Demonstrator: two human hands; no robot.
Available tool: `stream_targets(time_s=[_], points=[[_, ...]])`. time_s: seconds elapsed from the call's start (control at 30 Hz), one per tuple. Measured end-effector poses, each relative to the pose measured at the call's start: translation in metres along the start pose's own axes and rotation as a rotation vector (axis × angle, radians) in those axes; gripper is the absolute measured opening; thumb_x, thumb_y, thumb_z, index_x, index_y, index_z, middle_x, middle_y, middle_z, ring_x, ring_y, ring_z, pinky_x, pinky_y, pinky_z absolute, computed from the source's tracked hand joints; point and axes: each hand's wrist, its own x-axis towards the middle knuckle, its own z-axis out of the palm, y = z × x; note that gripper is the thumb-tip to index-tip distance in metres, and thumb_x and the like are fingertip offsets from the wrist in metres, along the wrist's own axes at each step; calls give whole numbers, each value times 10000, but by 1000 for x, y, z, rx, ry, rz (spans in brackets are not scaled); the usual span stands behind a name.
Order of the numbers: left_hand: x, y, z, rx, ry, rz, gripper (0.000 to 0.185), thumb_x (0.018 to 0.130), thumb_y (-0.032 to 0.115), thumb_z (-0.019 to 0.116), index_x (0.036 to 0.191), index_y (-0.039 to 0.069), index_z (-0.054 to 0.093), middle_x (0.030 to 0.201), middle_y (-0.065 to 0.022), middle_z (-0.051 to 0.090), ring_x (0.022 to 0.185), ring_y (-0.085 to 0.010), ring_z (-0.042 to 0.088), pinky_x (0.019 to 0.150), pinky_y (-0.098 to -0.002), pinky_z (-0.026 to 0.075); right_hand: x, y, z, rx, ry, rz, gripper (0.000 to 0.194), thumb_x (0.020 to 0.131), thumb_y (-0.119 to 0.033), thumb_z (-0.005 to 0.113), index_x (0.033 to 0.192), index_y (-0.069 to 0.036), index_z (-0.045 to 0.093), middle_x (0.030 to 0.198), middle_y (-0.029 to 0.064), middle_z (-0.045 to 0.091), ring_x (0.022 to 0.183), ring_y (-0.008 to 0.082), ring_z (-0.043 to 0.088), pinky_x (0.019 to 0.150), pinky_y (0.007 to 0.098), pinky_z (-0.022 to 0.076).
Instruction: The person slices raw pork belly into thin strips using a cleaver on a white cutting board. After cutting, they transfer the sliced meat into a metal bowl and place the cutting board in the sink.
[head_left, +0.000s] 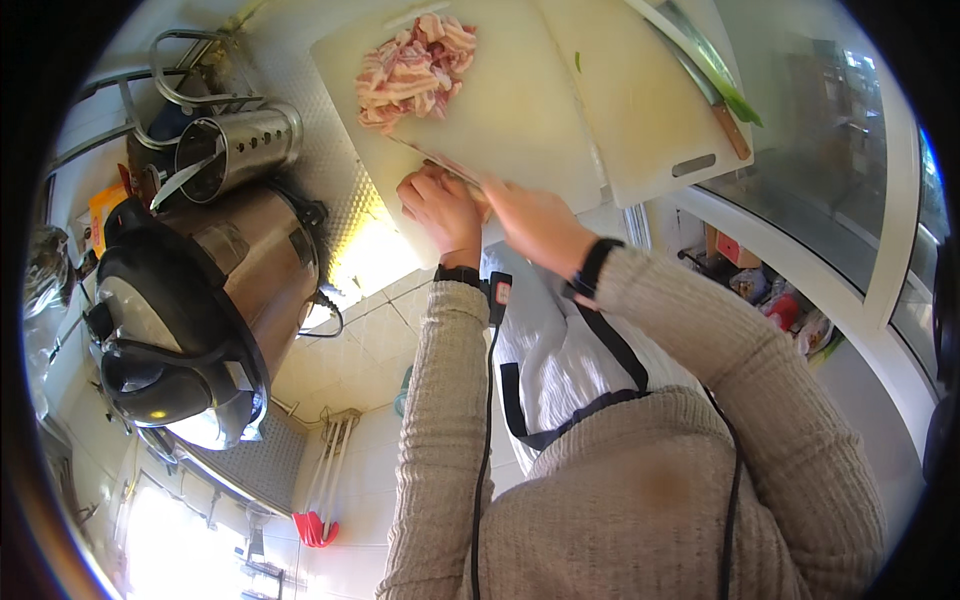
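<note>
My right hand (529, 221) grips a knife, its handle hidden in the fist; the narrow blade (442, 161) points up and left toward a pile of sliced raw meat (416, 71) streaked with fat. Close against the blade, my left hand (442, 206) rests with bent fingers on a piece of meat, mostly hidden under them, near the lower edge of the white cutting board (517, 120). On a second board (645, 142) at the right lie a wooden-handled knife (730, 131) and a green leek or scallion stalk (709, 64). A small green scrap (577, 62) lies there too.
A large steel-and-black electric appliance (255, 255) stands left, beside a perforated metal utensil holder (240, 150) lying tilted and a wire rack (161, 82). A glass window or panel with a white frame (810, 255) borders the right. Bagged items (784, 307) sit below it.
</note>
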Motion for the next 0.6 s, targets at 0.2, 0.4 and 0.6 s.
stream_targets(time_s=[0.2,0.4,0.6], points=[[5,-2,1,-54,74,-20,225,895,136,573,1097,39,544,1151,-183,505,1021,-391,521,867,-498,412,17,-2,18,-127,97,-72,273,893,-49,532,1159,-34,469,926,181,646,750,393,660,614,482,525],[9,0,-8,-76,-19,13,322,928,134,552,1220,7,505,1196,-225,481,1053,-412,500,914,-505,414,-90,38,0,-225,22,31,267,904,-66,539,1164,-57,477,882,143,633,665,357,660,552,452,531],[7,14,-45,-174,123,37,354,986,140,521,1281,-47,464,1268,-233,447,1155,-365,446,976,-455,410,-89,55,-18,-72,111,67,250,949,-86,556,1172,-52,450,821,126,621,616,293,655,509,411,501]])
